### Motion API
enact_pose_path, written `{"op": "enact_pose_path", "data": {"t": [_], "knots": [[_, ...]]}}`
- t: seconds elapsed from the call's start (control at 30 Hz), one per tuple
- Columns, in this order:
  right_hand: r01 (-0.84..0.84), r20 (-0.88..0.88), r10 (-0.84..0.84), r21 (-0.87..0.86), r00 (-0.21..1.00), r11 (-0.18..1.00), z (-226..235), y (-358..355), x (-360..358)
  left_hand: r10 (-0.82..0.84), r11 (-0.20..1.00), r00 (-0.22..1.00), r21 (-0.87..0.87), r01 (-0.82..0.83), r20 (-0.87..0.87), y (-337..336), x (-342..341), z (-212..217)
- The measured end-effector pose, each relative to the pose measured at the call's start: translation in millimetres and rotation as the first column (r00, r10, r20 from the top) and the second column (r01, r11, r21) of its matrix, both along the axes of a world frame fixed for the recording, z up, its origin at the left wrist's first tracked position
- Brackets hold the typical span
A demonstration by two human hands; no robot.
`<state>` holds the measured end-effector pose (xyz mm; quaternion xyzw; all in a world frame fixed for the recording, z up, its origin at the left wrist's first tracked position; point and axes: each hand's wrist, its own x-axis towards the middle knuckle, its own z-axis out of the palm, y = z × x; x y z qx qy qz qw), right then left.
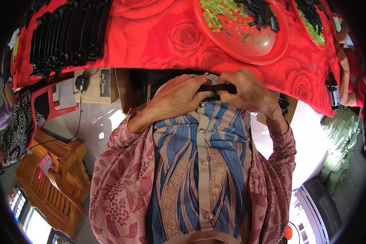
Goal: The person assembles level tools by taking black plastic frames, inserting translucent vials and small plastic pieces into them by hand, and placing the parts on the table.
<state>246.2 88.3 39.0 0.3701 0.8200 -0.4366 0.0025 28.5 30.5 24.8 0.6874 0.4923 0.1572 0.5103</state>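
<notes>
Close to my body, at the table's near edge, both hands are closed on a dark bar-shaped plastic part point(221, 87). My left hand point(177, 96) pinches its left end between thumb and fingers. At the other end my right hand point(248, 91) grips it, fingers curled over the top. Much of the part is hidden by the fingers, so I cannot tell its full shape. Beyond my hands, a red plastic tray point(254, 57) on the table bears small clear yellow-green pieces point(213, 16) and small black pieces point(266, 18).
A red rose-patterned cloth point(158, 44) covers the table. Long black plastic parts point(69, 38) lie in a row at its left. Another tray of pieces point(313, 24) stands far right. Cardboard boxes point(95, 87) sit below. People point(347, 65) are at both sides. A wooden chair point(55, 179) stands left.
</notes>
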Motion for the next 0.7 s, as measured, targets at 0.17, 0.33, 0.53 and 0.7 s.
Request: {"op": "enact_pose_path", "data": {"t": [0.17,0.33,0.53,0.7], "knots": [[-0.013,0.024,0.013,-0.035,1.0,0.999,-3,-2,0,0.004,0.994,1.0,0.111,-0.004,0.001,-5,0,-7],[-0.024,0.004,0.025,-0.1,1.0,0.995,-18,1,7,-0.009,0.994,0.992,0.103,0.022,-0.124,-5,7,-5],[-0.027,-0.042,0.024,-0.077,0.999,0.997,-13,5,2,0.047,0.995,0.995,0.098,-0.038,-0.093,-1,4,-13],[-0.003,-0.154,-0.038,-0.258,0.987,0.966,-8,14,-2,-0.073,0.996,0.988,-0.04,0.079,0.134,12,-10,-15]]}}
